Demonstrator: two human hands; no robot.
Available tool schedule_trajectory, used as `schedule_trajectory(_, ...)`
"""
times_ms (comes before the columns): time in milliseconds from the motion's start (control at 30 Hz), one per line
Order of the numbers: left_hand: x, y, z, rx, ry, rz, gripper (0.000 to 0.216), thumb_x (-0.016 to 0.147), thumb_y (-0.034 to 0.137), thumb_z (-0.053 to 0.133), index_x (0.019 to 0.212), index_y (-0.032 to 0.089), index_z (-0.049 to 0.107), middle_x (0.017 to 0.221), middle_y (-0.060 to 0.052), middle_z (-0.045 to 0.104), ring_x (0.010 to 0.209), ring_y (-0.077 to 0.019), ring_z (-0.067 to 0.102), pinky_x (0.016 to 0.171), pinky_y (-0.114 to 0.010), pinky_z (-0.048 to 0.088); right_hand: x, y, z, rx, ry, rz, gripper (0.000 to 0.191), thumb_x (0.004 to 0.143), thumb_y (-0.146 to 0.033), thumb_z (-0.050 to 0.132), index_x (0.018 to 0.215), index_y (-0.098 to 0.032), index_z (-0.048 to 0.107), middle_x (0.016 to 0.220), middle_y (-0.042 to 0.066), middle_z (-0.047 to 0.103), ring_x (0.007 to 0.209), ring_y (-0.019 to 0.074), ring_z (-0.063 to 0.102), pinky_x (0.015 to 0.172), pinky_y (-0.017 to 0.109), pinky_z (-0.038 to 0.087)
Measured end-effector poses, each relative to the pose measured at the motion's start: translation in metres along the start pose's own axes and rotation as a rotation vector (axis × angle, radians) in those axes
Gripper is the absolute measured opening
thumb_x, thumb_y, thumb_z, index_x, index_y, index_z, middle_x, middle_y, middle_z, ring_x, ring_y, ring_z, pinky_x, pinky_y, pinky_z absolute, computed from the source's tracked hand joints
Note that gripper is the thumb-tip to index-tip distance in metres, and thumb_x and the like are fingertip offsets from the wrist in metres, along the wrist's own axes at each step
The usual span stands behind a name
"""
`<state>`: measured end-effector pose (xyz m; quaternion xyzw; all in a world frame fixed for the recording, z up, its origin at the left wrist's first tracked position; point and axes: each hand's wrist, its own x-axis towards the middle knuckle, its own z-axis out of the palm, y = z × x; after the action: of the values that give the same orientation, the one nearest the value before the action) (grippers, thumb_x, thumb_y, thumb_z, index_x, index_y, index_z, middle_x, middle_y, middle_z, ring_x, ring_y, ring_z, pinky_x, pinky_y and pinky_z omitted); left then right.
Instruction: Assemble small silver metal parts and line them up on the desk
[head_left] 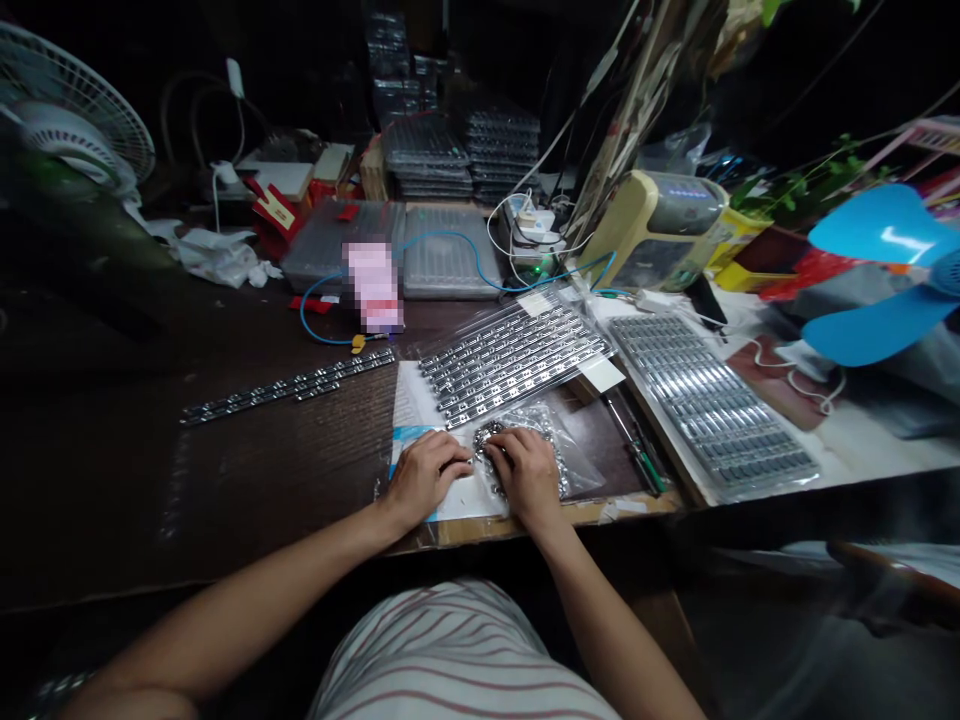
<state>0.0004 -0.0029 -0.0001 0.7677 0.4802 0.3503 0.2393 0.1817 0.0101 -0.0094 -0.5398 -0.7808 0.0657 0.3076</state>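
Note:
My left hand rests on a white and blue sheet at the table's front edge. Its thumb and fingertips come together, and whatever is between them is too small to make out. My right hand is bent over a heap of small shiny metal parts on a clear plastic bag. Its fingers are curled down at the heap's left side, and what they pinch is hidden. Just beyond both hands lies a clear tray with rows of shiny metal pieces.
Metal strips lie to the left. A second filled tray, a green-ended tool and a blue-bladed fan are on the right. Behind stand a phone, a blue cable and stacked trays. A white fan stands left.

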Motion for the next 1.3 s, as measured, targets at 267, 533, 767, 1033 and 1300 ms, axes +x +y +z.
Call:
schedule_trajectory(267, 0.042, -0.057, -0.082, 0.328, 0.357, -0.242, 0.012, 0.08, 0.029, 0.062, 0.088, 0.022, 0.069, 0.09, -0.004, 0.065, 0.09, -0.0226, 0.056, 0.083, -0.035, 0.041, -0.001, 0.002, 0.001, 0.105, 0.05, -0.014, 0.008, 0.089, -0.018, 0.051, 0.088, -0.02, 0.059, 0.085, 0.003, 0.066, 0.082, 0.0181, 0.057, 0.075, 0.03, 0.04)
schedule_trajectory(533, 0.015, -0.108, -0.126, 0.682, 0.324, -0.39, 0.019, 0.081, 0.035, 0.057, 0.084, 0.024, 0.072, 0.096, -0.007, 0.061, 0.094, -0.0266, 0.051, 0.079, -0.038, 0.035, 0.001, -0.013, 0.002, 0.154, -0.022, -0.055, 0.01, 0.084, -0.03, 0.065, 0.079, -0.021, 0.065, 0.078, 0.001, 0.069, 0.074, 0.0155, 0.059, 0.07, 0.027, 0.037)
schedule_trajectory(767, 0.043, -0.087, -0.104, 0.61, 0.234, -0.225, 0.02, 0.084, 0.032, 0.053, 0.088, 0.024, 0.071, 0.096, -0.005, 0.066, 0.092, -0.0239, 0.055, 0.082, -0.038, 0.033, 0.004, -0.034, 0.013, 0.132, -0.069, -0.116, 0.011, 0.085, -0.035, 0.064, 0.082, -0.027, 0.071, 0.086, 0.001, 0.068, 0.078, 0.0151, 0.055, 0.07, 0.029, 0.033)
schedule_trajectory(1033, 0.119, -0.073, -0.06, 0.496, 0.089, -0.236, 0.015, 0.08, 0.032, 0.061, 0.078, 0.021, 0.072, 0.085, -0.007, 0.071, 0.085, -0.0251, 0.061, 0.083, -0.039, 0.036, 0.002, -0.03, 0.017, 0.116, -0.086, -0.133, 0.01, 0.086, -0.031, 0.063, 0.088, -0.029, 0.072, 0.088, 0.001, 0.066, 0.081, 0.0154, 0.055, 0.07, 0.03, 0.033)
schedule_trajectory(1300, 0.043, -0.084, -0.117, 0.3, 0.266, -0.335, 0.029, 0.086, 0.029, 0.047, 0.109, 0.019, 0.061, 0.095, -0.006, 0.069, 0.077, -0.0191, 0.064, 0.072, -0.029, 0.047, 0.002, -0.028, 0.006, 0.064, -0.049, -0.125, 0.02, 0.088, -0.031, 0.058, 0.105, -0.026, 0.067, 0.097, 0.005, 0.065, 0.088, 0.0182, 0.055, 0.073, 0.032, 0.037)
